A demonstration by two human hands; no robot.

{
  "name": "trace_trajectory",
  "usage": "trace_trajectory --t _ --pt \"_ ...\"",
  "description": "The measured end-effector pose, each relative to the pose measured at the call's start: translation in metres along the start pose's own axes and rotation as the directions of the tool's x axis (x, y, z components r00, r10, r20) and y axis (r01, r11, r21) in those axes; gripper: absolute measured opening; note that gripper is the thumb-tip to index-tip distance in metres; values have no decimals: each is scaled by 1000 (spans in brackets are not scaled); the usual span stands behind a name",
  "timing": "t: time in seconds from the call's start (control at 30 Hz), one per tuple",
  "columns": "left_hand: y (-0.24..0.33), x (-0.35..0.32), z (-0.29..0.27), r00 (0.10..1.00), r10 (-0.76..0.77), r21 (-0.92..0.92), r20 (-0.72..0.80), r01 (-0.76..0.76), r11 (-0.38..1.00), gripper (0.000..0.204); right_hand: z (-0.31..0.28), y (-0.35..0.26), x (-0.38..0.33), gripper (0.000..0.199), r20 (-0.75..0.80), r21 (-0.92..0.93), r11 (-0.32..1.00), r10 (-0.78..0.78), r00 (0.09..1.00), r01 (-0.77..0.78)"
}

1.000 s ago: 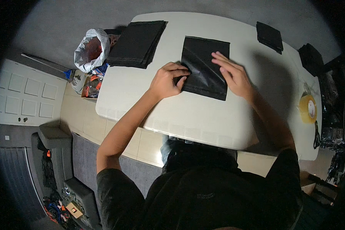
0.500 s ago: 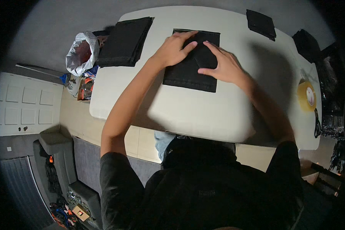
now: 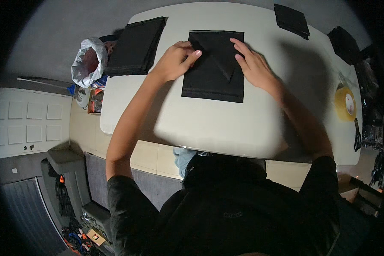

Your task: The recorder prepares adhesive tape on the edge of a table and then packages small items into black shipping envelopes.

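The flat black piece [image 3: 213, 72] lies on the smooth white table [image 3: 209, 128], between the 2 hands. It looks dull and soft, like cloth, and is almost a square. A slanting crease runs down it, and a straight line crosses near its bottom edge. A black pile [image 3: 136, 47] sits to the left, its layers a bit uneven. A round, shiny yellow tape roll [image 3: 345, 103] is at the right.

The left hand [image 3: 177, 60] is bent at the left edge — its fingertips are hard to see, so I can't tell if it pinches. The right hand [image 3: 256, 67] is loose, fingers apart, at the right edge, gripping nothing. Dark corners cut off the room.
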State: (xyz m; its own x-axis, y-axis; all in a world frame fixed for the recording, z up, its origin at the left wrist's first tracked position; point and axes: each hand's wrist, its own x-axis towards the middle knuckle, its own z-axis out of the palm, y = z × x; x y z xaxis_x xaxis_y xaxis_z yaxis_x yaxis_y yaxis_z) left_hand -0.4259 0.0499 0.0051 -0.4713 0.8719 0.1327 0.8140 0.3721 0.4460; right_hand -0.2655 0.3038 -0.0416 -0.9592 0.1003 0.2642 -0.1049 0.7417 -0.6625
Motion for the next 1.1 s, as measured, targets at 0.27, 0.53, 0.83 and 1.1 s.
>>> trace_trajectory --t 0.27,0.53,0.83,1.1 --pt "8 51 30 944 268 103 -192 -253 962 49 1 -6 0 63 -23 -50 995 -92 996 90" --pt "17 14 -1 996 -33 94 77 25 995 61 4 -5 -4 70 -27 -37 998 -48 999 47" --pt "26 -49 -20 997 -39 150 -67 49 987 45 1 5 -12 43 20 -569 797 -229 973 199" --pt "60 -71 4 990 -44 194 -137 71 978 40 -25 -96 -31 36 212 -746 665 229 950 6"
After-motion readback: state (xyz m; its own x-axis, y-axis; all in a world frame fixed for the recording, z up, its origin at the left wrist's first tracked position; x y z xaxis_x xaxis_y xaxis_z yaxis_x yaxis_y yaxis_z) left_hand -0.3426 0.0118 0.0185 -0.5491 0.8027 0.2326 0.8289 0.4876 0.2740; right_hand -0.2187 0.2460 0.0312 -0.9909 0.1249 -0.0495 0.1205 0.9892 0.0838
